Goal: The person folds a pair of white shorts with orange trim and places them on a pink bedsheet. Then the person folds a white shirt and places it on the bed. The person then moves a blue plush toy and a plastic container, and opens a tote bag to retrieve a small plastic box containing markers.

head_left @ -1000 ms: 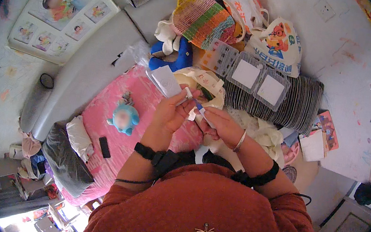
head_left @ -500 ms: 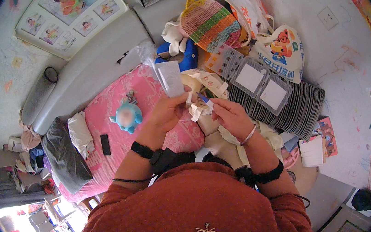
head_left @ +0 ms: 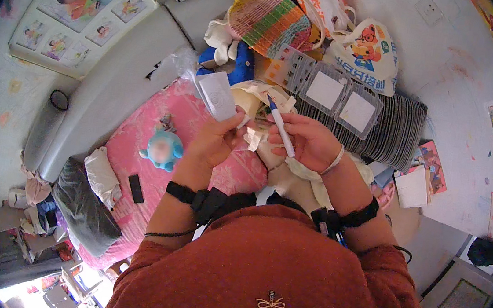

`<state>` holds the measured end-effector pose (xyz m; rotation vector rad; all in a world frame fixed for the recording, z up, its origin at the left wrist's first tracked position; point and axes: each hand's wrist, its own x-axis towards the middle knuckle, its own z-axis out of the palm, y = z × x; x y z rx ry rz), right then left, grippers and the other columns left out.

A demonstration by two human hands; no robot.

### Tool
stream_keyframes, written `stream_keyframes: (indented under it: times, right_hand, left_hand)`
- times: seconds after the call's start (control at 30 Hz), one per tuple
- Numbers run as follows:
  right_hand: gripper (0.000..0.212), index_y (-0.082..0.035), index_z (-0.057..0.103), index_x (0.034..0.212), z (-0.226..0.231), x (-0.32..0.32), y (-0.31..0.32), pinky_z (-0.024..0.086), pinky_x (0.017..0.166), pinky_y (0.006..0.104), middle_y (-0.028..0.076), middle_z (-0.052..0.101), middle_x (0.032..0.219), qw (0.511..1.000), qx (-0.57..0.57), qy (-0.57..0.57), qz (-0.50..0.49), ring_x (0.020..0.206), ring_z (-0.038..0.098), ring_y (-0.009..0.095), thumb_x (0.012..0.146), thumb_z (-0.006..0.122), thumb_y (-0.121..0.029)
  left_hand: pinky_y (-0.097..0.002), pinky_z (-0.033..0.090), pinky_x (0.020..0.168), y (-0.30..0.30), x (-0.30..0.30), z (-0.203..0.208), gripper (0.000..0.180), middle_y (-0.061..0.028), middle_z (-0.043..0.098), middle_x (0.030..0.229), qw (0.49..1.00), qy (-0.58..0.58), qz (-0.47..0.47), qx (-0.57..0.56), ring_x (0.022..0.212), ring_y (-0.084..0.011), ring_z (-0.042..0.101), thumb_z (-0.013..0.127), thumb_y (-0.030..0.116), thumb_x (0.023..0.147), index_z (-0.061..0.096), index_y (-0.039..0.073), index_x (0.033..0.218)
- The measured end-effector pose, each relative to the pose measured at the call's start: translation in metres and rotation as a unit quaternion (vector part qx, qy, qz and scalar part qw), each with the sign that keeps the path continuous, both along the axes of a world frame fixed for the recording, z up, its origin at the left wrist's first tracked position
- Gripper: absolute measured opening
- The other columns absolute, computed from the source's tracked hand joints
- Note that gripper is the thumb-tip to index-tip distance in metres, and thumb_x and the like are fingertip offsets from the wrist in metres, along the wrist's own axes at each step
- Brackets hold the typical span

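My right hand [head_left: 310, 140] is closed round a marker pen [head_left: 282, 129] with a white barrel and a dark blue upper end, which slants up and to the left. Opposite it, my left hand [head_left: 219, 139] is pinched on the lower edge of a folded white paper [head_left: 216, 96] bearing faint round line marks. A small pale piece also shows at its fingertips, too small to name. Beneath and between the hands lie cream cloth or paper pieces [head_left: 254, 138], partly hidden by the fingers.
Around the pink bedcover [head_left: 194, 175] are a blue plush toy [head_left: 164, 149] and a black phone-like slab [head_left: 136, 189]. Beyond the hands are a striped cushion [head_left: 400, 130], a clear plastic case [head_left: 342, 101], a woven basket bag [head_left: 269, 21] and a printed tote bag [head_left: 363, 54].
My hands have come apart a little. The marker pen has swung more upright and shows its full barrel in my right hand. The whole view has shifted slightly.
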<state>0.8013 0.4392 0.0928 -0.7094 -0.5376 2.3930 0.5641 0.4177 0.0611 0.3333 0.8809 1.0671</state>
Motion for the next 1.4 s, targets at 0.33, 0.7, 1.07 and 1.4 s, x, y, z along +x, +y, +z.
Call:
stream_keyframes:
  times: [0.33, 0.7, 1.07, 1.4]
  right_hand:
    - [0.031, 0.0, 0.053, 0.122, 0.0, -0.002, -0.001, 0.057, 0.066, 0.0306, 0.011, 0.066, 0.101, 0.998, -0.001, -0.056, 0.006, 0.086, 0.067, 0.019, 0.094, 0.053, -0.014]
    - [0.024, -0.003, 0.065, 0.111, 0.003, -0.008, -0.01, 0.048, 0.066, 0.0228, 0.003, 0.065, 0.086, 0.843, 0.385, -0.375, -0.016, 0.073, 0.059, 0.008, 0.09, 0.059, -0.014]
    - [0.025, -0.004, 0.067, 0.101, 0.01, -0.012, -0.012, 0.051, 0.073, 0.0312, 0.012, 0.068, 0.088, 0.769, 0.478, -0.425, 0.01, 0.08, 0.065, 0.02, 0.083, 0.063, -0.02]
    - [0.021, -0.003, 0.066, 0.096, 0.005, -0.015, -0.02, 0.051, 0.071, 0.033, 0.014, 0.067, 0.084, 0.722, 0.507, -0.471, 0.017, 0.077, 0.066, 0.024, 0.082, 0.065, -0.018]
  left_hand:
    - [-0.0209, 0.039, 0.051, 0.002, -0.004, -0.006, 0.026, -0.0072, 0.063, 0.087, 0.998, -0.017, 0.036, -0.048, 0.065, -0.0113, 0.054, 0.07, 0.007, 0.084, 0.056, 0.004, 0.105]
    - [-0.0213, 0.034, 0.047, 0.002, -0.006, -0.005, 0.02, -0.0046, 0.06, 0.08, 0.999, 0.01, 0.038, -0.002, 0.06, -0.0106, 0.051, 0.069, 0.007, 0.084, 0.056, 0.003, 0.098]
    - [-0.0225, 0.035, 0.049, -0.004, 0.002, 0.008, 0.017, 0.0005, 0.057, 0.075, 0.989, 0.148, -0.028, 0.009, 0.059, -0.0086, 0.048, 0.071, 0.012, 0.083, 0.063, 0.003, 0.096]
    - [-0.0215, 0.032, 0.049, -0.008, 0.017, 0.009, 0.018, 0.0008, 0.055, 0.073, 0.985, 0.167, -0.049, 0.004, 0.058, -0.008, 0.044, 0.067, 0.017, 0.088, 0.064, 0.002, 0.096]
